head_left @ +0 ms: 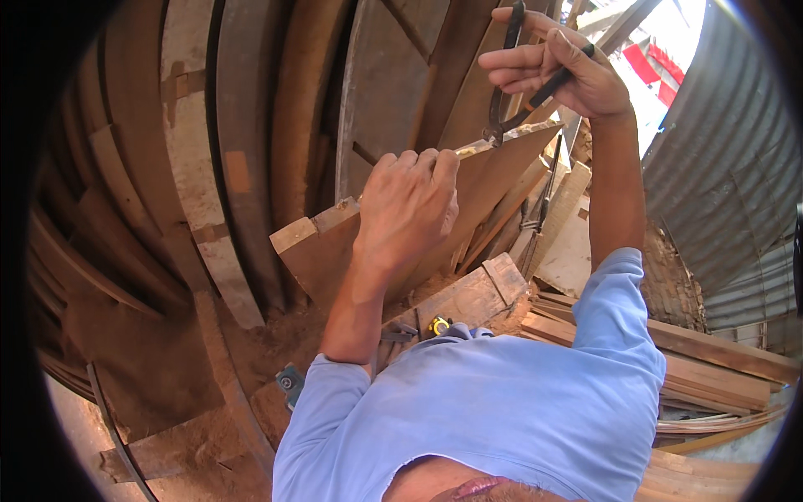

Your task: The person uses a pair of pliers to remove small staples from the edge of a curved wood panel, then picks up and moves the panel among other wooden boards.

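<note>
A wide brown wooden board (493, 188) stands on edge before me, its rough top edge sloping up to the right. My left hand (410, 201) is closed over that edge near its middle, fingers folded across the top. A pair of pincers (544, 92) with dark handles is in my right hand (585, 75), at the board's far right end. Its handles are spread, with the thumb side against one and the fingers reaching past the other. The pincer jaws meet the board's top edge; whether they grip a nail there is too small to tell.
Tall planks (238, 125) lean close behind the board and along the left. A yellow tape measure (439, 325) lies by a low wooden plank (473, 297), and a teal tool (290, 382) sits left of me. Stacked timber (711, 376) and a corrugated metal sheet (728, 167) stand right.
</note>
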